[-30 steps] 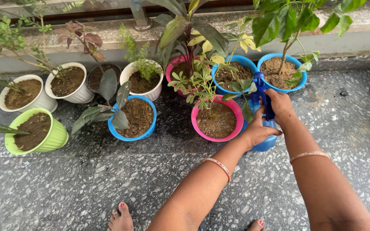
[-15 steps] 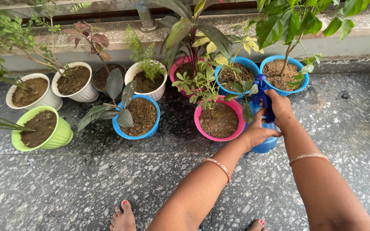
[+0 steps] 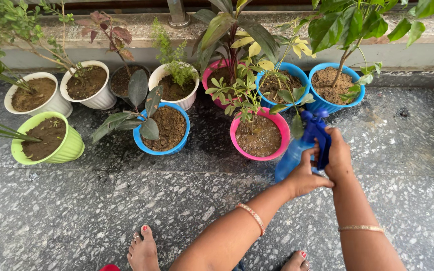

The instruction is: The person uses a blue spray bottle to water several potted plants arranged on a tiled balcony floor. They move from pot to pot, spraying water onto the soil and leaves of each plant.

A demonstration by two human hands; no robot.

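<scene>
A blue spray bottle (image 3: 293, 153) is held tilted over the floor, its dark blue nozzle head pointing toward the pink pot (image 3: 260, 134) with wet soil. My left hand (image 3: 305, 175) grips the bottle's pale blue body from below. My right hand (image 3: 338, 155) is wrapped around the dark blue trigger at the top. Both wrists carry thin bangles. Just beyond the nozzle stand two blue pots (image 3: 335, 83) with leafy plants.
Along a low stone ledge stand a blue pot (image 3: 163, 129), a green pot (image 3: 47, 138), several white pots (image 3: 35, 95) and a second pink pot behind. My bare feet (image 3: 143, 249) rest on the speckled granite floor.
Both hands and the spray bottle have drawn back toward me and lower, away from the pots, and the bottle now tilts more.
</scene>
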